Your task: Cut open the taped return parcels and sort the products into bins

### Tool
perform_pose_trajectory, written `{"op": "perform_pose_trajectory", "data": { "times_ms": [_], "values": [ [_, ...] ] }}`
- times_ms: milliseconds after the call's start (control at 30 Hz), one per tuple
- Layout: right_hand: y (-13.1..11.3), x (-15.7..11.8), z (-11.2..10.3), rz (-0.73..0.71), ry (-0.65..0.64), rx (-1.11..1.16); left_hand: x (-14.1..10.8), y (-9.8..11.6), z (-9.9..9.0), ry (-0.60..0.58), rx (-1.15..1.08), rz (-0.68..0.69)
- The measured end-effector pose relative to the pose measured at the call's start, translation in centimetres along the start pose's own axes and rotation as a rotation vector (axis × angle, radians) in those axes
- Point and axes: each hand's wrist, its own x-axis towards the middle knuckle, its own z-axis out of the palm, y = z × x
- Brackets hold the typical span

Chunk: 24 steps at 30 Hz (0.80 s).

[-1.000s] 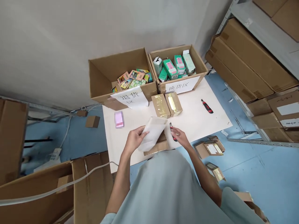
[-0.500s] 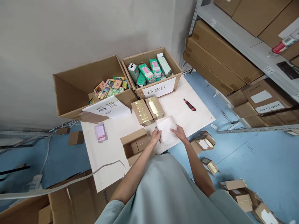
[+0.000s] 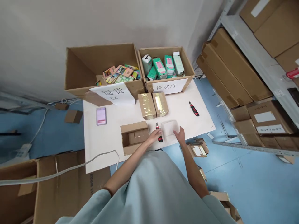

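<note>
A thin white sheet, blurred by motion, is held low over the front of the white table. My right hand grips its right edge between thumb and fingers. The fingers of my left hand are pinched together at its left edge. Partly behind those fingertips lies a red and black utility knife. Left of my left hand stands an open cardboard box with brown cardboard inside. Two small taped cartons sit side by side just beyond the sheet.
Two large open cartons line the back: the left carton holds colourful card packs, the right carton green boxes. A second utility knife lies at right. A grey cable crosses the left front. Opened boxes litter the floor below shelving.
The view has turned and shifted, bringing the table more square on. The white sheet has tilted between my hands, and more of the knife beside my left hand now shows.
</note>
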Motion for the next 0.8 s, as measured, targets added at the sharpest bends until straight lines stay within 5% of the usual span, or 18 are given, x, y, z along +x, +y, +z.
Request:
{"op": "perform_pose_trajectory", "data": {
  "times_ms": [133, 300, 400, 567, 800],
  "values": [
    [-1.3, -3.3, 1.7, -0.14, -0.008, -0.092, -5.1, -0.6, -6.5, 0.048, -0.101, 0.123],
    [-4.2, -8.9, 7.5, -0.169, -0.364, -0.065, -10.7, -2.6, -14.3, 0.597, 0.142, 0.31],
    [-6.2, -11.2, 10.6, -0.193, -0.432, -0.133, -12.0, -4.3, -17.3, 0.818, 0.313, 0.241],
    [-9.8, -12.3, 13.2, -0.3, -0.382, -0.343, -11.9, -6.2, -20.4, 0.618, 0.34, 0.023],
    [-15.4, -11.7, 17.5, -0.395, -0.336, -0.34, -11.2, -4.5, -26.1, 0.676, 0.396, 0.14]
  ]
}}
